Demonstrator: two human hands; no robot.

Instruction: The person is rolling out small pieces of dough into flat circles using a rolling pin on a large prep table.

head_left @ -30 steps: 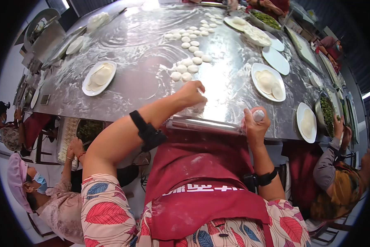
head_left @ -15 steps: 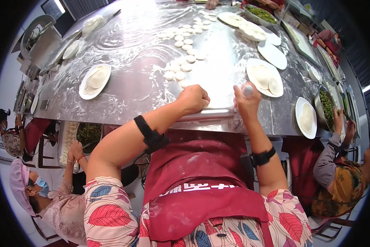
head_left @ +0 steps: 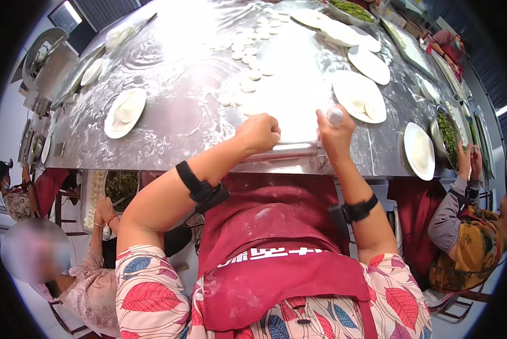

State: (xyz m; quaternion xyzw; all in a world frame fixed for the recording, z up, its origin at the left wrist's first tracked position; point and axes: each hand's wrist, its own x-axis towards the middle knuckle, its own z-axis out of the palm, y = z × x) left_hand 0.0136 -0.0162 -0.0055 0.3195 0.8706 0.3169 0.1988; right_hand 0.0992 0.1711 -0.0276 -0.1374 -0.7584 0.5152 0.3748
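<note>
My left hand [head_left: 259, 133] is closed low over the floured metal table [head_left: 169, 133] near its front edge. Glare and the fingers hide whatever it pinches. My right hand [head_left: 336, 135] grips a rolling pin [head_left: 335, 116], whose pale rounded end sticks up out of the fist. Small round dough pieces [head_left: 248, 86] lie in a trail leading away beyond my left hand. Beyond my right hand, an oval white plate [head_left: 344, 85] carries flat dough wrappers [head_left: 370, 109]. Another plate [head_left: 111, 129] with wrappers stands to the left.
A white plate [head_left: 429, 169] with wrappers lies at the right table edge, beside a bowl of chopped green filling [head_left: 446, 141]. Co-workers sit close on both sides; the left one's hands [head_left: 105, 212] are near a tray of dumplings [head_left: 90, 198]. More plates [head_left: 369, 65] stand farther back.
The view has shifted slightly, and glare now washes out more of the table's middle. Both hands remain in nearly the same place, the right still gripping the rolling pin.
</note>
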